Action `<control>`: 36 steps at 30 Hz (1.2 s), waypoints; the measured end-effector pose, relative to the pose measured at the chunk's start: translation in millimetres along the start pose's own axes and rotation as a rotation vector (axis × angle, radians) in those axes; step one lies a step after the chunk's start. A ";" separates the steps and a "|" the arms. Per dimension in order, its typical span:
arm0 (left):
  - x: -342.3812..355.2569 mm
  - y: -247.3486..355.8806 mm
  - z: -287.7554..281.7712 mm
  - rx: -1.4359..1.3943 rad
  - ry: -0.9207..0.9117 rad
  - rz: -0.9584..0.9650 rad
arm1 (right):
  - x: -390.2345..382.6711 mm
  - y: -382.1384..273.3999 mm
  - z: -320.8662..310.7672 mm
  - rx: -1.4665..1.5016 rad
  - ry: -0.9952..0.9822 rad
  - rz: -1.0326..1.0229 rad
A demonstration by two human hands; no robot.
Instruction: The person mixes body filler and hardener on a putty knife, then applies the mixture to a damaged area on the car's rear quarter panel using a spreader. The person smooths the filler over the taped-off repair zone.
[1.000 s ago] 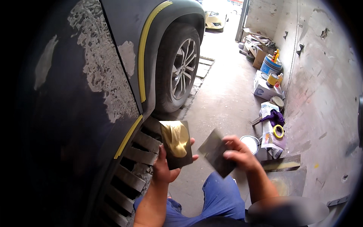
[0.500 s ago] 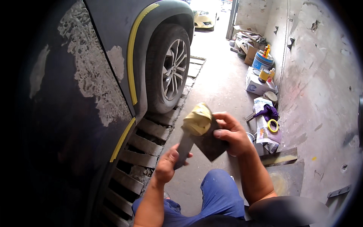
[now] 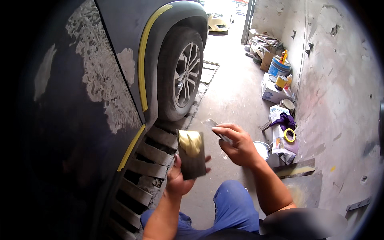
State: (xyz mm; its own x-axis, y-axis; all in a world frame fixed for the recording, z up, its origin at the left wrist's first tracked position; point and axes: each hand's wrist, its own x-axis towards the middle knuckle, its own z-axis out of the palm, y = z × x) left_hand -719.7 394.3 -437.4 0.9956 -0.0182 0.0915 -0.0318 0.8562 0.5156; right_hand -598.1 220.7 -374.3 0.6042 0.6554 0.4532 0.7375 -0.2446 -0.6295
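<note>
My left hand [image 3: 179, 179] grips a flat dark putty spreader [image 3: 195, 168] by its lower part, its face turned toward me. A thick lump of pale yellow putty [image 3: 191, 143] sits on the upper half of that blade. Just to the right, my right hand [image 3: 238, 145] pinches a second thin spreader [image 3: 218, 130], seen nearly edge-on, with its tip pointing up and left. The two blades are apart. At the left stands a dark car body panel [image 3: 60, 132] with a rough, pale grey patch of filler [image 3: 94, 68] running down it.
Yellow masking tape [image 3: 142, 72] edges the wheel arch, beside the tyre [image 3: 168, 80]. Slats with gaps [image 3: 150, 168] run under the car. Along the right wall are a white bucket [image 3: 262, 149], a purple cloth [image 3: 285, 121], a tape roll [image 3: 289, 135], a blue pail [image 3: 279, 67] and a box [image 3: 272, 90].
My hands have drawn apart. The putty, earlier bunched between both blades, now lies on the left spreader, which has turned its face toward me. The right spreader has tilted edge-on.
</note>
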 end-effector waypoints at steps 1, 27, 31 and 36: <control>5.7 -5.8 -3.0 0.051 0.041 0.042 | -3.1 -7.0 9.4 -0.029 0.002 -0.034; -9.1 13.4 -11.5 -0.239 -0.286 -0.149 | 8.9 12.0 -16.0 0.147 -0.130 -0.321; -5.1 23.6 1.8 0.061 -0.049 0.063 | -47.7 28.0 -17.3 0.905 -0.030 0.372; -3.2 17.2 6.3 0.199 0.041 0.145 | -57.7 8.9 27.3 1.018 -0.246 0.552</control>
State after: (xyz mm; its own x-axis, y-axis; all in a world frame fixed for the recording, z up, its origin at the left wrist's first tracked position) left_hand -724.0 405.9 -423.4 0.9819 0.1220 0.1447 -0.1876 0.7295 0.6577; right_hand -634.6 200.2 -423.2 0.6091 0.7865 -0.1015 -0.2525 0.0709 -0.9650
